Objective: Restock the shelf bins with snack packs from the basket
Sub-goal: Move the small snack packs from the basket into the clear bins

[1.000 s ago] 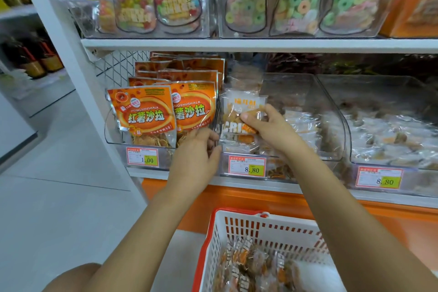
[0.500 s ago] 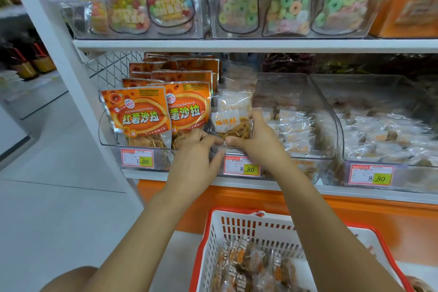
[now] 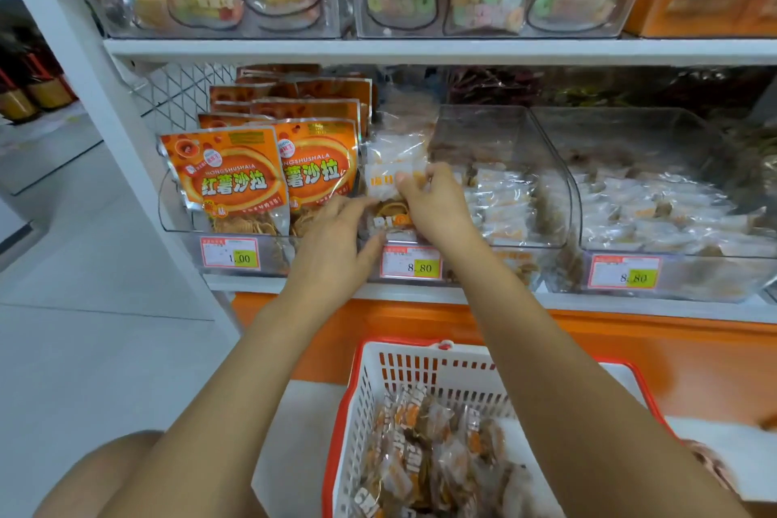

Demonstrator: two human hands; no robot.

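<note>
I see my right hand point(image 3: 437, 208) pinching the snack pack point(image 3: 389, 185) upright, long axis vertical, label facing me, front-left in the middle bin point(image 3: 504, 130), clear with orange lettering, while my left hand point(image 3: 336, 248), fingers straight, touches its bottom.

The basket point(image 3: 420, 374) sat below the shelf point(image 3: 588, 303), packs point(image 3: 420, 454) in it. On the shelf, bins point(image 3: 504, 139) stood side by side, with pouches point(image 3: 235, 177) in the leftmost.

Basket point(image 3: 370, 374) cut by bottom edge; left price tag point(image 3: 230, 252) digits partly unreadable
</note>
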